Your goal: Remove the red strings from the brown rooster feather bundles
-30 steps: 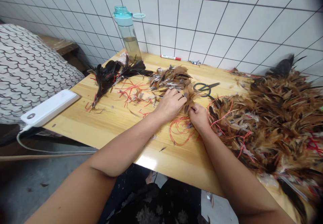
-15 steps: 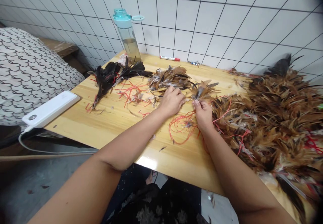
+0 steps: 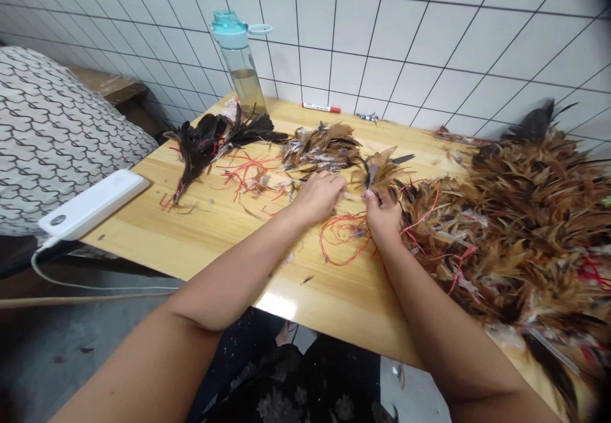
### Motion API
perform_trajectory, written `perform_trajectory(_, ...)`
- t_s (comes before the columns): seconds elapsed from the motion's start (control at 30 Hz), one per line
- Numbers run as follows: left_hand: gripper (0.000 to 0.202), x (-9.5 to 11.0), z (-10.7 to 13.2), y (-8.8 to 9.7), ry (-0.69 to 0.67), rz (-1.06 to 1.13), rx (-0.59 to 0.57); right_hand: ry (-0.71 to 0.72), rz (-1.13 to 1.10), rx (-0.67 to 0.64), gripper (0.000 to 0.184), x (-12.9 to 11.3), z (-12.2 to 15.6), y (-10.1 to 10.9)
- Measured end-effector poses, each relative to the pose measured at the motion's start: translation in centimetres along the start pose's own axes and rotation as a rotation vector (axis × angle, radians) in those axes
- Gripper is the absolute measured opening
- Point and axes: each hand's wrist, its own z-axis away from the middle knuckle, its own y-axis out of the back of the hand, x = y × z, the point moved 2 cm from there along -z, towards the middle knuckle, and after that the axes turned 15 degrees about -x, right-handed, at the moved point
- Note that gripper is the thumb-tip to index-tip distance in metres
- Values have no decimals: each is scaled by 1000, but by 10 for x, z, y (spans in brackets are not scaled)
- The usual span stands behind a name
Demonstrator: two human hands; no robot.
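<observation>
My right hand is closed around the stems of a small bunch of brown feathers, which fans up and away from it. My left hand rests just to the left with its fingers curled, touching the edge of a loose heap of brown feathers; whether it holds anything is hidden. A tangle of red string lies on the wooden table between and below the two hands.
A big pile of brown feathers covers the table's right side. Black feathers and more red string lie at the left. A water bottle and a red marker stand by the tiled wall. A white power bank sits at the left edge.
My right hand has lifted a small bunch of brown feathers upright, covering the scissors that showed a second ago. My left hand has stayed close beside it.
</observation>
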Motion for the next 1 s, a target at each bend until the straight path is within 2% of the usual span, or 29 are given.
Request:
perform_trajectory(0.3, 19, 10, 3, 5, -50, -192, 41, 46, 254, -105, 18, -10, 0, -2)
perform_trajectory(0.43, 19, 10, 3, 3, -58, -266, 84, 23, 227, -139, 20, -11, 0, -4)
perform_trajectory(0.63, 21, 14, 4, 4, -49, -310, 81, -17, 142, -203, 15, -1, -3, -5)
perform_trajectory(1.0, 20, 18, 4, 5, -31, -306, 138, 60, -9, -324, 24, -5, -2, -4)
